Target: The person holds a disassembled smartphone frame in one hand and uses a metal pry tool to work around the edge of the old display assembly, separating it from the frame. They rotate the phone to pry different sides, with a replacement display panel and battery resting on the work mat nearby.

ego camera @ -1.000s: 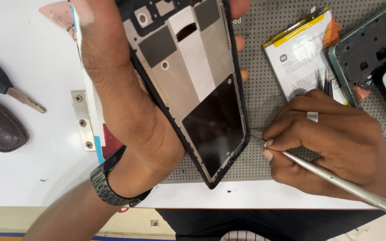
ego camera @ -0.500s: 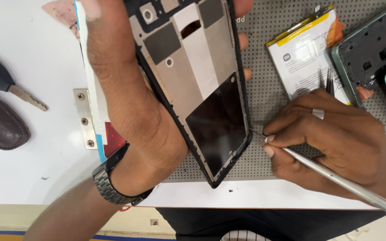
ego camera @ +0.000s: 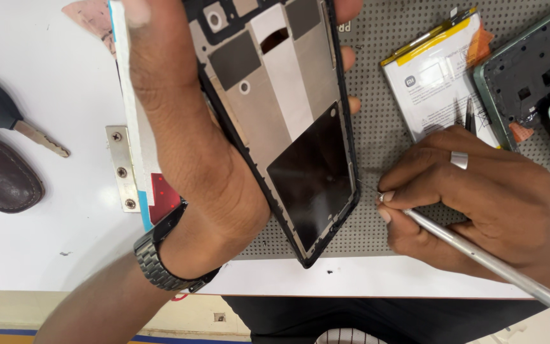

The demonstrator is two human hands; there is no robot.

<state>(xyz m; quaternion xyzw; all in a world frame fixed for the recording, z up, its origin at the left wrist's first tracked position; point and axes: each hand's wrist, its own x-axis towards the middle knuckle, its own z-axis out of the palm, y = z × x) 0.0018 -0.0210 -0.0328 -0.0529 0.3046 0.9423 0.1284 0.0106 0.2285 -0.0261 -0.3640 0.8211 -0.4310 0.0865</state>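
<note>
- Car key (ego camera: pixel 7 118) and dark leather fob (ego camera: pixel 1 181) are lying at the far left on the white bench (ego camera: pixel 52 255), well apart from the work; key head is cut off by the frame edge.
- Small metal bracket (ego camera: pixel 121 169) w/ three screws is sitting just beside the left wrist; its right edge is hidden under a flat blue-edged piece (ego camera: pixel 136 127).
- Left hand (ego camera: pixel 179 127) is gripping the phone mid-frame (ego camera: pixel 284 121), thumb side over the left edge, fingertips wrapping the right edge. Frame is being held tilted above the perforated grey mat (ego camera: pixel 377 127), lower corner near the mat; can't tell if touching.
- Risk: frame is thin, so a hard squeeze could bend it, and a loose grip could let the corner knock on the mat.
- Right hand (ego camera: pixel 479 197) is closed round a thin metal tool (ego camera: pixel 498 267), tip just beside the frame's lower right edge. Tip itself is too small to make out; whatever it is picking at isn't visible.
- Risk: tool could slip and scratch the dark panel, or flick a tiny part into the mat holes.
- Battery (ego camera: pixel 437 83) is lying near the right hand; a stray point could puncture it.
- Green rear housing (ego camera: pixel 536 70) is cut off at the right.
</note>
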